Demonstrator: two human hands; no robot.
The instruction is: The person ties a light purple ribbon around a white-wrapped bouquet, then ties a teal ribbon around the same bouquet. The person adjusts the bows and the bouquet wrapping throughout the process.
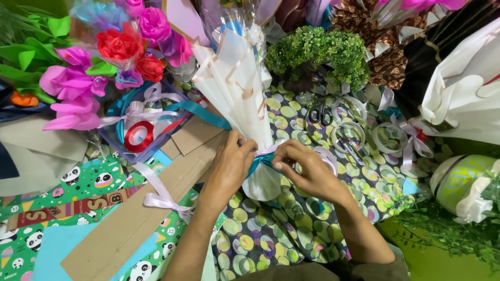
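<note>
Just cream bouquet wrap point(237, 78) w/ teal ribbon point(259, 162)

Wrap point(234, 83): matt cream paper w/ tan edge strips, clear glossy cellophane at top. Ribbon point(200, 110): teal satin, shiny. Pink ribbon point(161, 198): pale satin, smooth. Cardboard point(140, 213): brown, matt, rough. Flowers point(73, 88): crepe paper, crinkled, matt. Sheet point(271, 229): glossy printed wrap paper, creased. Scissors point(320, 114): black plastic handles. Tape rolls point(348, 136): clear plastic, glossy.

left hand point(229, 164), right hand point(307, 169), gripping white bouquet point(237, 83)
</note>
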